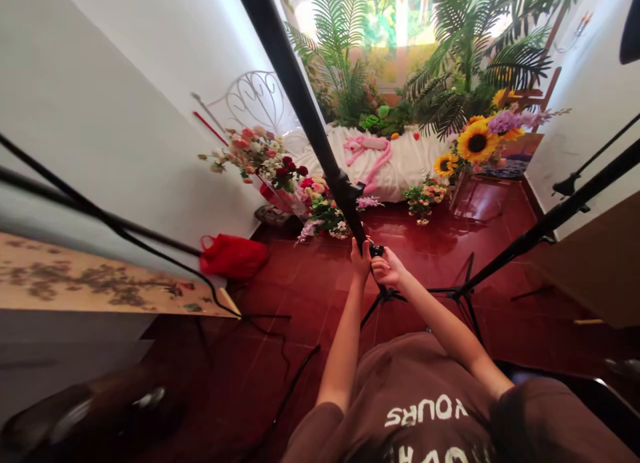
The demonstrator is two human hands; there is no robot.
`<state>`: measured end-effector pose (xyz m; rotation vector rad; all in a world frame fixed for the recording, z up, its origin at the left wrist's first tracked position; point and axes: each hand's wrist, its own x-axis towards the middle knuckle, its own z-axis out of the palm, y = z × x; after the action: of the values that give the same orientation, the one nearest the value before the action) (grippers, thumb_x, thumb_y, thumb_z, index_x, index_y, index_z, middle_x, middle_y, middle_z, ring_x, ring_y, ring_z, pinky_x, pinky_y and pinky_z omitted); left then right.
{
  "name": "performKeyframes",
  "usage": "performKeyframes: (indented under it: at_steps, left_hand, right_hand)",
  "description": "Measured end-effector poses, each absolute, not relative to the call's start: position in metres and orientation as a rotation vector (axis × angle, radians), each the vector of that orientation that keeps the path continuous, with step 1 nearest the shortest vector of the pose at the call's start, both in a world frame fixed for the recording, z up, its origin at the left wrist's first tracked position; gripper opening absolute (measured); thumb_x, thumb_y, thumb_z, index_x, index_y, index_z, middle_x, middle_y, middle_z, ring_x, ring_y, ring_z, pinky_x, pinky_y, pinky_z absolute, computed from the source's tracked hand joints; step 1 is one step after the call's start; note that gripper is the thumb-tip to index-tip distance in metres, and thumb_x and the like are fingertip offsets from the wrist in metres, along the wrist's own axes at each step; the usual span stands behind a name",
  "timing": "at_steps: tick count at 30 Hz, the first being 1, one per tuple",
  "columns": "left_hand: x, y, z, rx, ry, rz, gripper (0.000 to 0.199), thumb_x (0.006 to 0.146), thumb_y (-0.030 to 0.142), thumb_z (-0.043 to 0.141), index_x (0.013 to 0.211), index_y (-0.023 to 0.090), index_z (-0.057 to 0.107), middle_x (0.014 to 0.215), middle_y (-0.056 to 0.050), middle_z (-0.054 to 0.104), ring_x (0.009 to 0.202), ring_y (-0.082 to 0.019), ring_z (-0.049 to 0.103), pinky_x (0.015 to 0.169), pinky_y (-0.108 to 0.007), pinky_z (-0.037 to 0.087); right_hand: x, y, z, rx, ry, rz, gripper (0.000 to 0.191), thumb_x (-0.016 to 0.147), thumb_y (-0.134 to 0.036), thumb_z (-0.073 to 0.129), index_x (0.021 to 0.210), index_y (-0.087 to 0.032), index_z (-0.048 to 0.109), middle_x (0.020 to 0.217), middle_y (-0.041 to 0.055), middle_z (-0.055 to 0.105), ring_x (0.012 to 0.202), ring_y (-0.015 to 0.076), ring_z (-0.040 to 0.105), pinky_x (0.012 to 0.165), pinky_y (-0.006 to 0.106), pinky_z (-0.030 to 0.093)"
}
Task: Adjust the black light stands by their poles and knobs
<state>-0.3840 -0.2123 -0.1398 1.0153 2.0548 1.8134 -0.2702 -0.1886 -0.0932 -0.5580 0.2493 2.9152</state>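
Observation:
In front of me a black light stand [305,96] rises from the floor, its pole slanting to the upper left. My left hand [361,258] is wrapped round the pole at chest height. Close beside it, my right hand [389,268] has its fingers closed on a black locking knob [376,250] on the same pole. A second clamp with a knob [356,188] sits higher up the stand. The stand's spread legs [384,296] rest on the red tiled floor.
A second black stand [530,236] leans in from the right. Flower bunches [325,210], sunflowers [477,142] and a white draped bed [400,166] lie ahead. At left are a red bag [234,255], a painted panel [100,276] and black cables [295,376].

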Motion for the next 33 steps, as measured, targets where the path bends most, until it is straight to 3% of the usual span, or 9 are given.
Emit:
performKeyframes:
  at_steps: [4, 11, 16, 21, 26, 30, 33]
  left_hand:
    - [-0.383, -0.212, -0.142, 0.940, 2.099, 1.796, 0.055, 0.089, 0.067, 0.042, 0.105, 0.017, 0.060, 0.081, -0.008, 0.069, 0.075, -0.018, 0.066, 0.074, -0.028, 0.053]
    - [-0.383, -0.211, -0.148, 0.934, 2.086, 1.780, 0.058, 0.088, 0.068, 0.040, 0.108, 0.017, 0.057, 0.088, -0.009, 0.070, 0.079, -0.018, 0.068, 0.069, -0.027, 0.053]
    - [-0.383, -0.212, -0.150, 0.978, 2.104, 1.809, 0.056, 0.088, 0.067, 0.041, 0.107, 0.017, 0.058, 0.090, -0.010, 0.070, 0.082, -0.020, 0.069, 0.074, -0.029, 0.053]
    - [-0.384, -0.213, -0.153, 1.027, 2.092, 1.809, 0.055, 0.090, 0.066, 0.040, 0.110, 0.017, 0.058, 0.095, -0.010, 0.071, 0.083, -0.018, 0.069, 0.076, -0.028, 0.053]
    - [-0.385, -0.212, -0.156, 1.020, 2.109, 1.822, 0.053, 0.092, 0.063, 0.041, 0.111, 0.017, 0.059, 0.094, -0.010, 0.071, 0.083, -0.018, 0.069, 0.076, -0.028, 0.053]
    - [-0.385, -0.211, -0.158, 0.999, 2.116, 1.812, 0.056, 0.091, 0.064, 0.041, 0.115, 0.017, 0.060, 0.100, -0.012, 0.072, 0.091, -0.021, 0.070, 0.082, -0.031, 0.053]
    - [-0.385, -0.211, -0.158, 0.930, 2.183, 1.811, 0.062, 0.088, 0.066, 0.046, 0.123, 0.016, 0.058, 0.106, -0.014, 0.072, 0.098, -0.025, 0.069, 0.084, -0.035, 0.053]
  right_hand:
    - [-0.274, -0.188, -0.092, -0.548, 0.304, 2.833, 0.047, 0.100, -0.042, 0.034, 0.060, -0.023, 0.018, 0.041, -0.0118, 0.016, 0.032, 0.0041, 0.015, 0.032, 0.015, 0.016]
    - [-0.277, -0.187, -0.085, -0.545, 0.233, 2.712, 0.033, 0.097, -0.023, 0.040, 0.064, -0.021, 0.036, 0.041, -0.0135, 0.020, 0.032, 0.0035, 0.016, 0.033, 0.012, 0.016]
    - [-0.286, -0.184, -0.093, -0.681, -0.222, 2.606, 0.025, 0.087, -0.014, 0.050, 0.065, -0.021, 0.040, 0.042, -0.0151, 0.016, 0.033, 0.0027, 0.013, 0.033, 0.012, 0.013]
    - [-0.268, -0.179, -0.097, -0.784, -1.280, 1.924, 0.043, 0.069, -0.015, 0.071, 0.055, -0.021, 0.031, 0.048, -0.0106, 0.028, 0.045, 0.0043, 0.023, 0.043, 0.016, 0.020]
    - [-0.244, -0.162, -0.072, -0.672, -2.174, 1.284, 0.028, 0.066, -0.004, 0.064, 0.054, -0.019, 0.044, 0.058, -0.0042, 0.042, 0.058, 0.0088, 0.031, 0.053, 0.021, 0.024]
    - [-0.258, -0.154, -0.038, -0.492, -2.133, 1.194, 0.019, 0.073, -0.022, 0.072, 0.073, -0.021, 0.053, 0.073, -0.0018, 0.052, 0.063, 0.0104, 0.043, 0.058, 0.022, 0.036]
    - [-0.283, -0.155, -0.003, -0.369, -1.919, 1.178, 0.046, 0.070, -0.040, 0.078, 0.105, -0.022, 0.054, 0.098, 0.0034, 0.060, 0.077, 0.0142, 0.054, 0.065, 0.026, 0.047]
